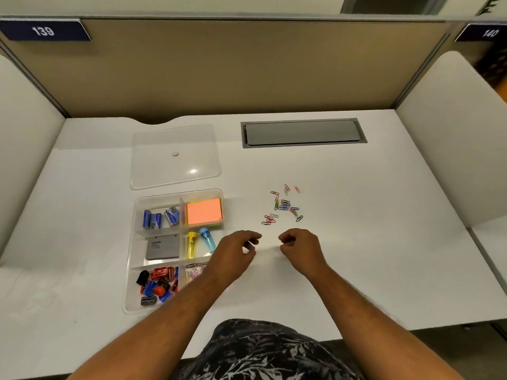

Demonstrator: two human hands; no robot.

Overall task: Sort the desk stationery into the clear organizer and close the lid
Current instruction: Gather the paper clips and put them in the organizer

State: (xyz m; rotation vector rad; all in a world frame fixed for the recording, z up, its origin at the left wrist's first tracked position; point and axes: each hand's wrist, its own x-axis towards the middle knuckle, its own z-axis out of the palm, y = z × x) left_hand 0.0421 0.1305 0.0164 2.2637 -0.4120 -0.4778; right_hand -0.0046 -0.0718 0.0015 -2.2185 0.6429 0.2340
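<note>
A white table [356, 256] carries everything. The clear organizer [131, 283] sits toward its front left, and its clear lid [164, 174] lies flat on the surface just behind it, apart from it. To the right of the organizer, a loose scatter of coloured paper clips [284, 205] lies directly on the tabletop. A grey cable hatch [301, 132] is set flush into the table near its back edge.

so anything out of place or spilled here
Yes: coloured paper clips lie scattered loose on the desk, right of the organizer, beyond both hands. The lid lies off, flat behind the organizer. The rest sits in compartments.
</note>
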